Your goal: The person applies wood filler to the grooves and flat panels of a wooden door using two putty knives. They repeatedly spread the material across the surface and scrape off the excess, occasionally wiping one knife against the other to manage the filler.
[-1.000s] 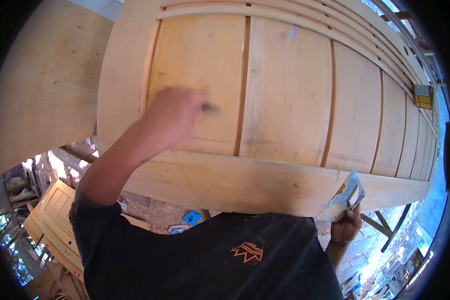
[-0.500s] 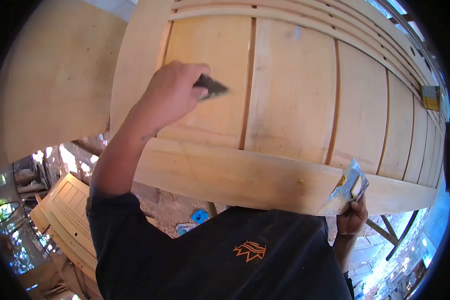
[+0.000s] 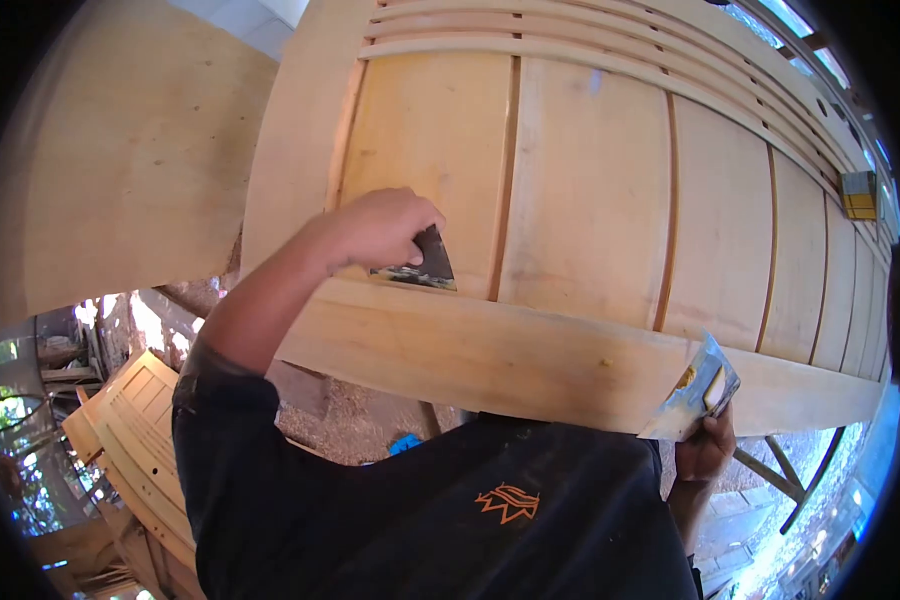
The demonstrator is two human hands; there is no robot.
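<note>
My left hand (image 3: 385, 225) is closed around a dark, flat putty knife (image 3: 435, 262), its broad edge smeared with pale filler. The blade's edge sits at the bottom of the leftmost panel of a pale wooden door (image 3: 590, 190), close to the long bottom rail (image 3: 450, 335). Down at the right, my right hand (image 3: 705, 452) grips a thin putty board (image 3: 682, 405), a flat sheet coated with whitish and yellowish filler. That sheet is held by the near edge of the rail. Part of the right hand's fingers is hidden behind it.
A small yellow and grey box-like container (image 3: 858, 196) rests on the door at the far right. To the left stands a large plain wooden board (image 3: 140, 150). Another panelled wooden piece (image 3: 145, 430) lies lower left. Something blue (image 3: 405, 443) is on the sawdust-covered ground.
My left hand has brought the putty knife down the left panel toward the bottom rail, and the blade now points downward. My right hand has barely moved. The view has shifted slightly.
</note>
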